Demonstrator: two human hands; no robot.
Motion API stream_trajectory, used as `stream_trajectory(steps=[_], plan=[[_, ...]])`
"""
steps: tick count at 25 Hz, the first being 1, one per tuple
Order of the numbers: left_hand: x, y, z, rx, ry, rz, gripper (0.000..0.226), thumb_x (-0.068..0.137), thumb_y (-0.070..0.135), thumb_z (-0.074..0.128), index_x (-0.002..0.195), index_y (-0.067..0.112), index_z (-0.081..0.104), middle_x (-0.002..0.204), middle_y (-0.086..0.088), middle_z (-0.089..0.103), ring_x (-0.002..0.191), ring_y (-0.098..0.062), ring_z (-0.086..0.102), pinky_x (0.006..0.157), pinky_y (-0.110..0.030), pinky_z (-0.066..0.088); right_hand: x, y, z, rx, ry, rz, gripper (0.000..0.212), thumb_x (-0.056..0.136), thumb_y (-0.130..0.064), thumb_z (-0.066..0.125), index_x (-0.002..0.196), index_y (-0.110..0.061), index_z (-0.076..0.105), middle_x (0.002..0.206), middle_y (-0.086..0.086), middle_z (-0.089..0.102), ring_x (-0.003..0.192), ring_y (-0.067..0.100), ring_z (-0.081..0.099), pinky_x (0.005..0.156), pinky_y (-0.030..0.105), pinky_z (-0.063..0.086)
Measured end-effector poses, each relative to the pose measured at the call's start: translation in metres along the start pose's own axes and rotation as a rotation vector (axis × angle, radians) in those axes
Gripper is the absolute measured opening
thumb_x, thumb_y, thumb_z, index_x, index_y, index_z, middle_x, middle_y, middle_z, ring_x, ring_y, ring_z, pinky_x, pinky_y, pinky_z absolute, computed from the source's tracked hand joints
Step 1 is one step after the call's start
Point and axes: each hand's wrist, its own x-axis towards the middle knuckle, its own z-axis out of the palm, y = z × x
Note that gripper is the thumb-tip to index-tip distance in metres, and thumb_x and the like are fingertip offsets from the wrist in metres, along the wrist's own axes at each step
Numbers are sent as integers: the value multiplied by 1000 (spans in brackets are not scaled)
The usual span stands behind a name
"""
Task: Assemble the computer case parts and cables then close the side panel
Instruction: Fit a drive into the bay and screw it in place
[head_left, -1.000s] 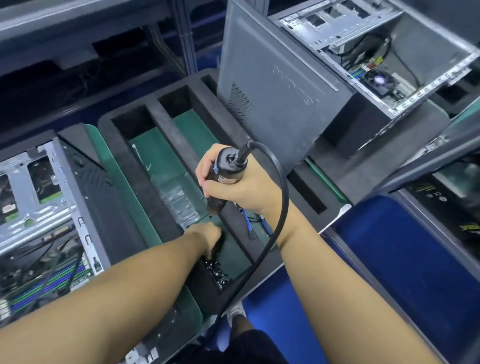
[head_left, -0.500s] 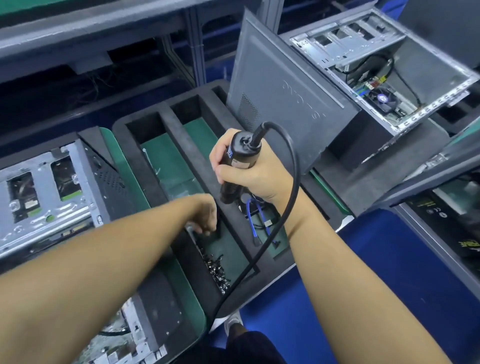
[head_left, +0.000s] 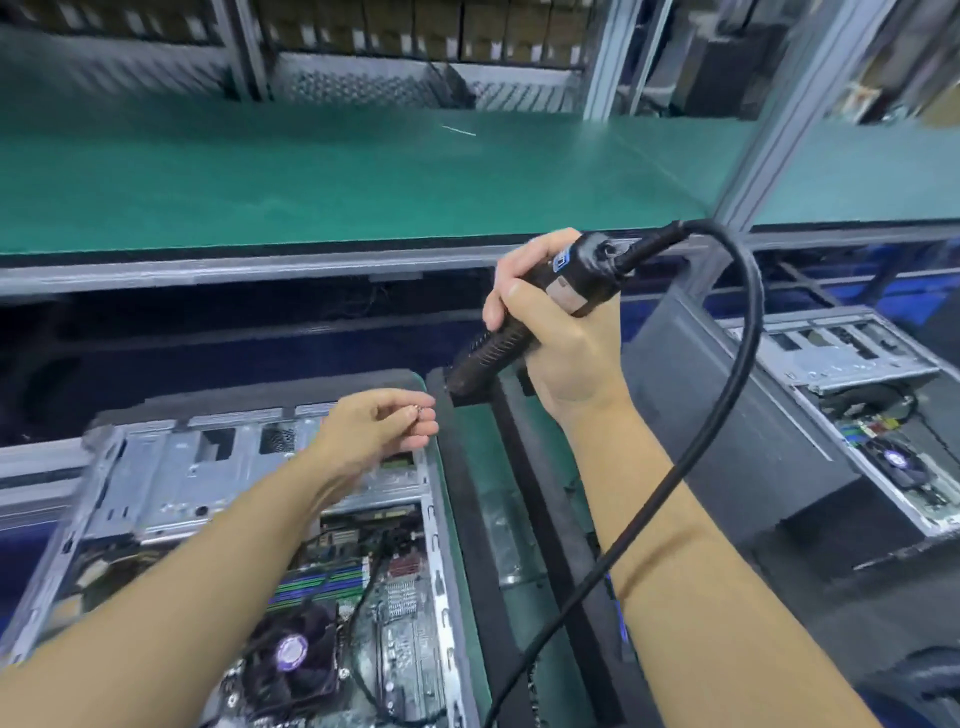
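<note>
Gripping the power screwdriver (head_left: 524, 332) tight in my right hand (head_left: 566, 353), I pinch a tiny screw (head_left: 417, 410) in my left hand (head_left: 379, 431) above the open computer case (head_left: 156, 483) at the bench's near left edge.

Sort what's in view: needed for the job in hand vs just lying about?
In use:
- electric screwdriver, gripped in the right hand
- screw, pinched in the left hand
- open computer case on the left

Lying about:
- foam tray
- second open case on the right
- green shelf
</note>
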Motion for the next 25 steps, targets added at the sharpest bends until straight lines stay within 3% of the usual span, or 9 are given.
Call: stream_trajectory(steps=[4,8,13,17,25], plan=[[-26,-1,-32,-366,56,-74,21,100,-4,45,106,0,65,90,-10,73,79,-13,73,69,-20,58,3,9,53,75,-35,14,22,78,-3,64,78,-24,66,72,6,61,61,30,53,69,42,46],[-41,-6,-53,-569,91,-108,22,98,-4,47,110,1,65,92,-9,74,80,-12,73,66,-19,58,0,11,81,88,-39,19,22,79,3,61,79,-19,63,72,9,59,58,28,54,66,41,45],[-44,-2,-65,-594,22,-109,23,99,-2,45,117,-1,59,81,-7,73,72,-10,71,64,-19,58,-6,10,89,108,-29,33,19,82,10,56,84,-9,58,75,10,59,57,28,55,66,44,45],[-45,2,-71,-600,-38,-131,24,97,-2,47,117,1,60,82,-8,72,72,-11,71,65,-20,58,-9,7,88,147,-9,13,18,79,1,60,81,-17,63,77,9,59,57,27,55,67,45,44],[-42,1,-62,-649,-36,-123,27,94,-8,48,116,1,61,87,-8,74,80,-11,73,67,-19,58,-9,6,77,181,8,11,22,81,6,58,82,-16,62,79,9,59,57,28,55,68,44,45]])
